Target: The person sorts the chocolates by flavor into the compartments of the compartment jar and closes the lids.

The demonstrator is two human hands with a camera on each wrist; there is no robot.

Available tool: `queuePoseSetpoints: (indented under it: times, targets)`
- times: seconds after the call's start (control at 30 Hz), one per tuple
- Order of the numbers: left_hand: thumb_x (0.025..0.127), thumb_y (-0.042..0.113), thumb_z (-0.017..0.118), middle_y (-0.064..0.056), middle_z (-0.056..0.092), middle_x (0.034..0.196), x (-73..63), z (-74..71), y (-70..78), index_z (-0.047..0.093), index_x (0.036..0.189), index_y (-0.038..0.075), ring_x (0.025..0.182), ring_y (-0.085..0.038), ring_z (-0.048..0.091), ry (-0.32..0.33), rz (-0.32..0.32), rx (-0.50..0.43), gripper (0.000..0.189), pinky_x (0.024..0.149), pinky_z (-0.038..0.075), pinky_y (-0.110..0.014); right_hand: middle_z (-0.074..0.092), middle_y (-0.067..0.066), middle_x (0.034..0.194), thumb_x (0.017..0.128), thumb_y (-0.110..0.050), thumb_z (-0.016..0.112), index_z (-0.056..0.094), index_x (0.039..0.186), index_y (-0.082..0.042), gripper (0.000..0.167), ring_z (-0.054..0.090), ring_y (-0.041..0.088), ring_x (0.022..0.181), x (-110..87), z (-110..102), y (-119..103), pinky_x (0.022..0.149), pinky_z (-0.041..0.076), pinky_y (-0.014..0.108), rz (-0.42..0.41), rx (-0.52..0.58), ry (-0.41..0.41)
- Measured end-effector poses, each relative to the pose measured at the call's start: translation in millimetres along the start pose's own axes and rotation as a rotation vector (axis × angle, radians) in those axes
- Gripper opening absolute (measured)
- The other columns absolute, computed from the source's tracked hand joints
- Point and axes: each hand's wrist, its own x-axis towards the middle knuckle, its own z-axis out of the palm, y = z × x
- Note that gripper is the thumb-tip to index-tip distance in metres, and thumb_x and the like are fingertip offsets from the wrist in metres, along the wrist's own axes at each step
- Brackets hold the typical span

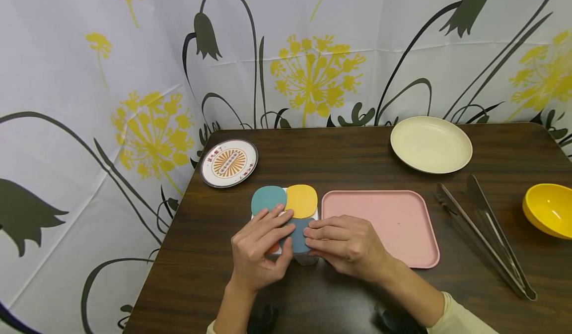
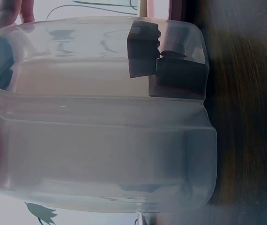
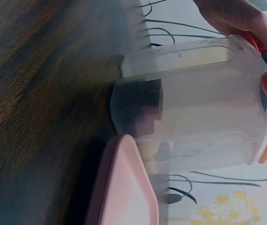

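Note:
A tall translucent container (image 2: 91,140) stands on the table, with dark block-like pieces (image 2: 178,75) inside at its bottom. Four rounded lids top it: teal (image 1: 268,199), yellow (image 1: 302,201), blue (image 1: 300,237) and an orange one (image 1: 272,248) mostly covered by my left hand (image 1: 263,242). That hand lies over the left part of the top, its fingertips touching the blue lid and its thumb at the near side. From the right, my right hand (image 1: 346,242) touches the blue lid's right edge with its fingertips; its thumb is hidden in the head view.
A pink tray (image 1: 384,215) lies just right of the container. Farther right are metal tongs (image 1: 487,234) and a yellow bowl (image 1: 549,210). At the back stand a cream plate (image 1: 431,144) and a patterned white plate (image 1: 229,163), before a flowered cloth (image 1: 313,6).

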Motion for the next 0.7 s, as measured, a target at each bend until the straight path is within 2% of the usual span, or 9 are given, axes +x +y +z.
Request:
queuePoseSetpoints:
  times: [0.4, 0.7]
  targets:
    - [0.084, 0.017, 0.061, -0.012, 0.074, 0.101, 0.2, 1.7, 1.0, 0.078, 0.088, 0.004, 0.097, -0.033, 0.07, -0.001, -0.004, -0.007, 0.022, 0.094, 0.05, -0.045, 0.075, 0.003, 0.1, 0.088, -0.013, 0.073, 0.078, 0.1, -0.004, 0.016, 0.07, 0.02, 0.097, -0.1, -3.0, 2.1, 0.081, 0.056, 0.034, -0.051, -0.023, -0.031]
    - [0.084, 0.018, 0.06, -0.011, 0.074, 0.103, -1.4, 0.3, 0.4, 0.078, 0.09, 0.004, 0.099, -0.032, 0.07, -0.016, -0.009, 0.016, 0.023, 0.094, 0.05, -0.045, 0.074, 0.003, 0.101, 0.087, -0.011, 0.075, 0.078, 0.101, -0.005, 0.016, 0.07, 0.02, 0.099, 0.1, -2.7, 2.5, 0.085, 0.055, 0.034, -0.022, 0.022, -0.043]
